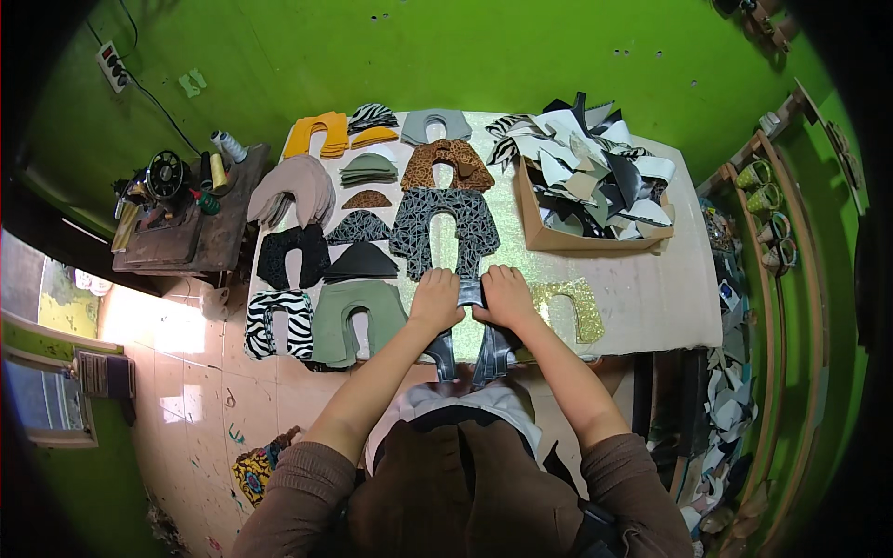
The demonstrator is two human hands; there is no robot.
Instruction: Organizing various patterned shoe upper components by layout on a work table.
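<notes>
At the table's front edge, my left hand [437,298] and my right hand [508,296] grip a stack of dark, shiny U-shaped material pieces [493,355] from both sides. The curved part lies between my closed fingers, and its two legs hang toward me over the edge. Just beyond my hands lies a black-and-grey patterned U-shaped stack [406,232]. Left of my left hand sits an olive-green U-shaped stack [337,325]. A gold glittery U-shaped piece [588,316] rests beside my right hand.
More cut stacks, such as orange [299,137], beige [270,193] and zebra-striped [259,325], cover the table's left half. A cardboard box [595,239] overflows with scraps at right. A sewing machine [166,177] stands at far left, a wooden rack [767,270] at far right.
</notes>
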